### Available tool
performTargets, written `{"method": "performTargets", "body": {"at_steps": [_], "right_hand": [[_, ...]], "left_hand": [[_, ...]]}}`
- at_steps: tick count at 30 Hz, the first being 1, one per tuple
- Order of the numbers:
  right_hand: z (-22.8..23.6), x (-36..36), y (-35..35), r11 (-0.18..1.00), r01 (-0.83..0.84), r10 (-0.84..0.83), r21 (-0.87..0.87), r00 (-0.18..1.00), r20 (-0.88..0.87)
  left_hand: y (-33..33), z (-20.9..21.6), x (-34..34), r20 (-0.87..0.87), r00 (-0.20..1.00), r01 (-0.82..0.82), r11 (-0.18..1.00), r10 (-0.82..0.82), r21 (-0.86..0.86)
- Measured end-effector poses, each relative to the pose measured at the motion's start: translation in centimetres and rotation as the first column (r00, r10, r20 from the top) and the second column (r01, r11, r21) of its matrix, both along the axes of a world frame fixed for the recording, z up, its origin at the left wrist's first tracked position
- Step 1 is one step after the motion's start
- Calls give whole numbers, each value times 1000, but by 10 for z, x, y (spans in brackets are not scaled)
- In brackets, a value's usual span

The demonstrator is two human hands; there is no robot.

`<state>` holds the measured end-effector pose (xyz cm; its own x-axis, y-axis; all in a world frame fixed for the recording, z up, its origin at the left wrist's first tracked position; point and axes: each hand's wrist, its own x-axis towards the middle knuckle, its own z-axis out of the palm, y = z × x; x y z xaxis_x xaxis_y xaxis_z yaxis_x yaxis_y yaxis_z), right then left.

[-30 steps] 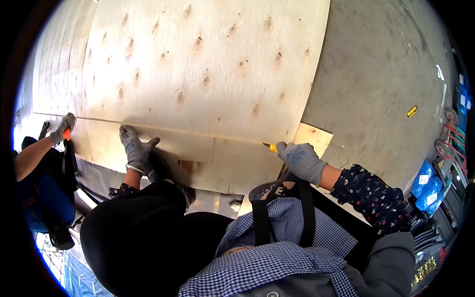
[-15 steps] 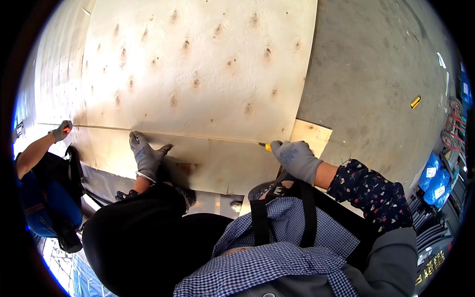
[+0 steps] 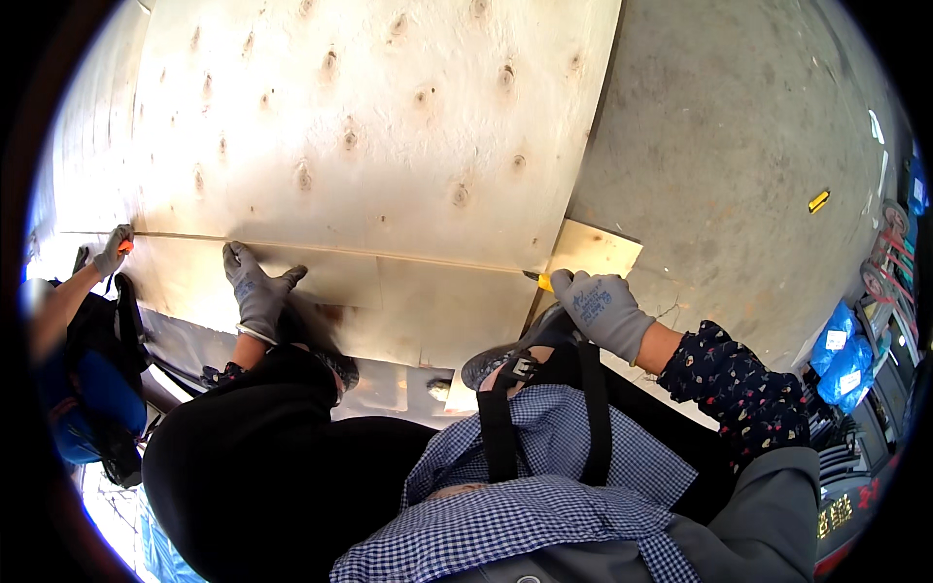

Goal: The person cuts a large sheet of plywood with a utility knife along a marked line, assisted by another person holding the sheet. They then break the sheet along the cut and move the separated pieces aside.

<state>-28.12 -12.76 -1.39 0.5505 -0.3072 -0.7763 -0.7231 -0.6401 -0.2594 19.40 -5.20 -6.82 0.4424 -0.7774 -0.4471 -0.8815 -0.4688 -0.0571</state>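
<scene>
My right hand (image 3: 601, 311), in a grey glove, is closed around a yellow utility knife (image 3: 544, 281). The knife's dark tip points left, at the right end of the seam between a large plywood sheet (image 3: 389, 194) and a narrower plywood strip (image 3: 437, 301). Farther left, my left hand (image 3: 257, 296), also gloved, presses on the strip with thumb and fingers apart, its fingertips close to the seam. Nothing is held in it. My shoes (image 3: 486, 364) are by the strip's near edge.
At the far left, another person's gloved hand (image 3: 114, 255) holds a small orange object at the seam. A second yellow knife (image 3: 819, 201) lies on the concrete floor (image 3: 700, 165). Blue bags (image 3: 842, 360) and a red hand cart (image 3: 892, 262) stand at the right. A pale board (image 3: 595, 250) shows beneath the sheet's corner.
My right hand and the knife have moved right along the seam, to the sheet's right edge. My left hand stays spread on the strip. The whole view has shifted slightly.
</scene>
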Motion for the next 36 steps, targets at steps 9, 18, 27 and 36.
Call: {"method": "performTargets", "body": {"at_steps": [9,18,27,36], "right_hand": [[-8,-12,-4,996,-59,64,-67,996,67],[-6,3,-23,976,-184,170,115,978,125],[-19,2,0,993,113,-106,-21,972,212],[-28,2,10,990,138,-133,-21,980,149]], "left_hand": [[-7,17,2,-22,997,73,995,-72,62],[-103,113,-127,-671,740,580,560,-58,592],[-3,8,-289,-581,347,-244,669,737,702],[4,-2,-296,-555,409,-318,684,724,657]]}}
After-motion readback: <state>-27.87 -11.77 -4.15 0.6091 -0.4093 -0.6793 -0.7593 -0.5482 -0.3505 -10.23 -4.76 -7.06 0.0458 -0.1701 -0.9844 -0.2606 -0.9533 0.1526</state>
